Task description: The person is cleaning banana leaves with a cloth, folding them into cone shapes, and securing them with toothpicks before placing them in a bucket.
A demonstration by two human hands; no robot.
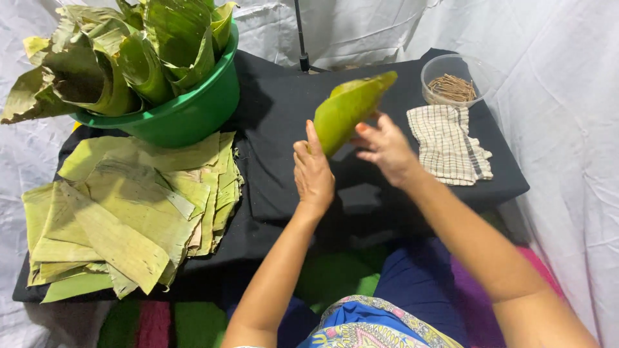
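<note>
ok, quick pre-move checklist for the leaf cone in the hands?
1. Left hand on the leaf cone: ok, fingers against its lower part.
2. Right hand on the cone: ok, fingertips at its side.
3. Cone rolled tight: cannot tell, seam hidden.
4. Sticks in the clear bowl: ok, beside the checked cloth.
5. Flat leaves stacked on the black table: ok.
6. Green tub: ok, full of rolled leaves.

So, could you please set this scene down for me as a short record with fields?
Left hand: touching the lower end of a rolled green leaf cone
Right hand: fingers on the cone's side
Surface: black cloth-covered table
Left of hands: stack of flat leaf pieces
Far left: green basin holding folded leaves
Far right: clear bowl of small sticks, checked cloth beside it
</note>
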